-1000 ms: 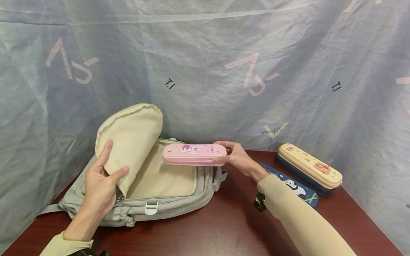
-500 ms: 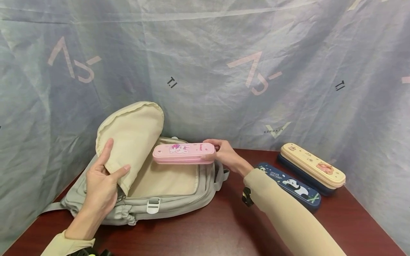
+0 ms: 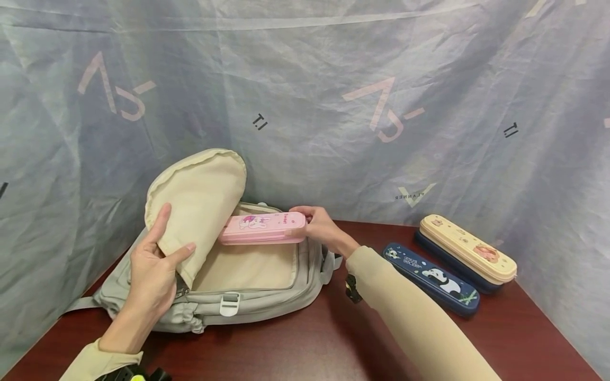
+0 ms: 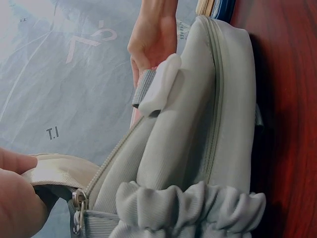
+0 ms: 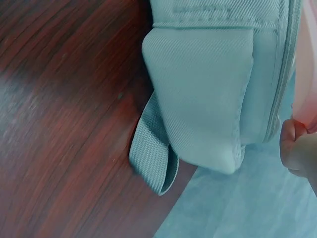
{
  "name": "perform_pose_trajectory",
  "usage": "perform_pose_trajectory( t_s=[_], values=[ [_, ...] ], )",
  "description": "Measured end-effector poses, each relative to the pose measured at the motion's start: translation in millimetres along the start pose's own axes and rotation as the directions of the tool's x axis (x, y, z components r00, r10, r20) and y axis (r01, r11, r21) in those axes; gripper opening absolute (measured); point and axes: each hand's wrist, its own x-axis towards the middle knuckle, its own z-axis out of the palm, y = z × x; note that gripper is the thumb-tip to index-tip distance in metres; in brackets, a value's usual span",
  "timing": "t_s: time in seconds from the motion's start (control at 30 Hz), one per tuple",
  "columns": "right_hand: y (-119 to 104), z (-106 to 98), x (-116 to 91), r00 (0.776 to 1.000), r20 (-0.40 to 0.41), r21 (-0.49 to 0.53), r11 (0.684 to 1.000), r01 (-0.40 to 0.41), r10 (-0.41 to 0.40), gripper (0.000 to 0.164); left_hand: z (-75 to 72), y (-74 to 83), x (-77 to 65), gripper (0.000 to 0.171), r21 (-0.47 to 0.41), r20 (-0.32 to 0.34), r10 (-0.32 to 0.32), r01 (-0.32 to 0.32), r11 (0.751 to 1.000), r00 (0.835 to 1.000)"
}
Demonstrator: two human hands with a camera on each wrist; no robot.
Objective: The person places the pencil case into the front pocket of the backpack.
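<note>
A grey backpack (image 3: 257, 312) lies on its back at the left of the table, its cream-lined front flap (image 3: 200, 196) folded up. My left hand (image 3: 154, 270) holds that flap near its lower edge, thumb on the lining; the left wrist view shows the zipper pull (image 4: 79, 198) beside the hand. In my right hand (image 3: 319, 227) is a pink pencil case (image 3: 262, 228) with a bunny print, gripped by its right end. The case is over the open pocket (image 3: 252, 270), and its left end is hidden behind the flap.
To the right lies a dark blue panda pencil case (image 3: 433, 278). Behind it a cream pencil case (image 3: 467, 246) rests on another dark blue one (image 3: 486, 286). A grey printed cloth (image 3: 305, 132) hangs along the back of the red-brown table (image 3: 305, 354).
My right hand has moved left with the pink pencil case, whose left end has passed behind the flap. My left hand keeps its hold on the flap.
</note>
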Motion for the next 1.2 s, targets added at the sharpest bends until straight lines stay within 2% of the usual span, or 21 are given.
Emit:
perform_pose_trajectory(
  t_s=[0.67,0.93,1.2],
  values=[
    [-0.9,35.6,22.6,0.998,0.048,-0.038,0.998,0.052,-0.05,0.05,-2.8,1.6,-0.5,0.091,-0.003,0.004,0.01,-0.01,1.0,1.0],
    [-1.4,45.0,29.2,0.996,0.088,-0.03,1.0,0.005,-0.003,0.056,-1.7,0.3,-0.4,0.092,-0.002,0.004,0.011,-0.011,1.0,1.0],
    [4.1,42.2,32.2,0.994,0.107,-0.113,0.994,-0.006,0.018,0.061,-1.7,-0.1,1.0,0.091,0.02,0.014,0.016,-0.017,1.0,1.0]
  ],
)
